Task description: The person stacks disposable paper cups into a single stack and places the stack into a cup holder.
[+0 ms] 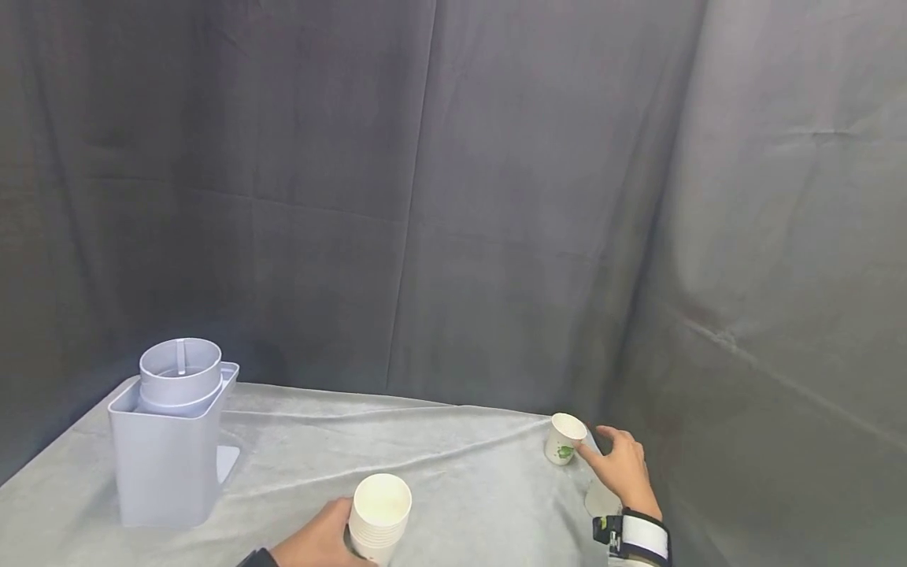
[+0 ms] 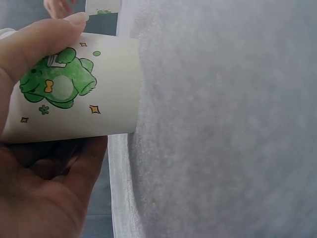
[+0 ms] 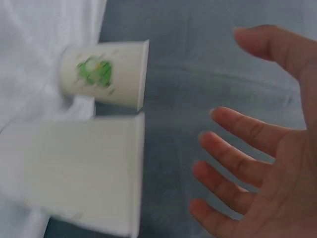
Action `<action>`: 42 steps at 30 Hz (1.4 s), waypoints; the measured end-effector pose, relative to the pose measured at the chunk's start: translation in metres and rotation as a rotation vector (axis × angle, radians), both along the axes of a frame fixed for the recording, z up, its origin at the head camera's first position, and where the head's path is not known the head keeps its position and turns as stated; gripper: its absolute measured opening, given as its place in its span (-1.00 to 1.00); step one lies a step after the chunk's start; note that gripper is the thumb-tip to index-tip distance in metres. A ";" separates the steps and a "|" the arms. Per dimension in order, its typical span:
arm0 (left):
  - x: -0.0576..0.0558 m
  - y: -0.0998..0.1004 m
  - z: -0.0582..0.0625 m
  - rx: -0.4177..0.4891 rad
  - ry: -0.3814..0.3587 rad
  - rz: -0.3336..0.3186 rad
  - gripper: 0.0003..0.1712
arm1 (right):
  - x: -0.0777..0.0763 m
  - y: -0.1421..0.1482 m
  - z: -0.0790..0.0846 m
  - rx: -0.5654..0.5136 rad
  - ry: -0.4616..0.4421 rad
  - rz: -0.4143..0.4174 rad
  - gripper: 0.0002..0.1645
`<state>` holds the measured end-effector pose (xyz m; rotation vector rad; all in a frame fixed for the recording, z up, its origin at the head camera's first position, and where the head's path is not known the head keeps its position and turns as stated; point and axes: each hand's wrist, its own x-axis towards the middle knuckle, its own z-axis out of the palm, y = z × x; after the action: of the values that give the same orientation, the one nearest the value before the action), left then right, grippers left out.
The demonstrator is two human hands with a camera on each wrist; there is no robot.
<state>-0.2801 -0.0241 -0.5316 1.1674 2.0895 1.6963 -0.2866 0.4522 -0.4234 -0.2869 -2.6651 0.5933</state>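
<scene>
A stack of white paper cups [image 1: 379,528] stands at the front of the table, and my left hand [image 1: 320,539] grips its side. The left wrist view shows the thumb [image 2: 42,42] lying along the outer paper cup, which carries a green cartoon animal print. On the far right, my right hand [image 1: 622,466] is spread, fingers apart, holding nothing. One single paper cup [image 1: 560,447] with a green print stands upright just beyond it. Another paper cup [image 1: 599,499] is partly hidden behind the right hand and wrist; in the right wrist view this nearer cup [image 3: 74,173] looks plain white.
At the left of the table stands a pale grey plastic box [image 1: 166,468] with a round container [image 1: 180,386] set in its top. A light grey cloth [image 1: 305,449] covers the table. Dark grey curtains [image 1: 510,197] hang behind and on the right.
</scene>
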 end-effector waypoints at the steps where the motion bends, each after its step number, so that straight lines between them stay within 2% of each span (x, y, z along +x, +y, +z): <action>1: 0.000 0.000 0.000 -0.008 0.004 0.004 -0.24 | 0.000 0.003 -0.002 0.008 -0.008 -0.018 -0.16; 7: -0.002 0.002 -0.001 -0.017 0.000 0.003 -0.25 | -0.001 0.024 -0.020 -0.015 -0.102 -0.075 -0.04; 10: -0.001 0.003 -0.001 -0.005 0.005 0.000 -0.25 | -0.003 0.031 -0.028 -0.011 -0.132 -0.072 -0.09; 15: 0.000 0.003 0.001 0.004 0.027 0.013 -0.25 | -0.009 0.034 -0.035 -0.015 -0.111 -0.064 -0.25; 20: -0.001 0.004 0.001 0.007 0.041 0.021 -0.26 | -0.010 0.031 -0.033 -0.047 -0.092 -0.073 -0.26; 23: -0.001 0.005 0.000 0.008 0.024 0.009 -0.29 | -0.007 0.029 -0.031 -0.049 -0.084 -0.080 -0.27; 26: -0.002 0.006 -0.001 0.006 0.022 0.004 -0.28 | -0.005 0.027 -0.024 -0.039 -0.048 -0.086 -0.29; 32: -0.004 0.008 0.000 -0.005 0.091 0.043 -0.22 | 0.000 0.015 -0.002 -0.012 0.069 -0.081 -0.33; 38: -0.003 0.007 0.001 -0.032 0.068 0.046 -0.22 | 0.008 -0.009 0.021 0.008 0.137 -0.056 -0.34; 42: -0.003 0.008 0.002 -0.035 0.065 0.059 -0.22 | 0.015 -0.031 0.044 -0.003 0.222 -0.009 -0.36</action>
<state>-0.2833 -0.0166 -0.5298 1.1776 2.2035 1.6609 -0.2713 0.4212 -0.3796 -0.2197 -2.4486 0.5896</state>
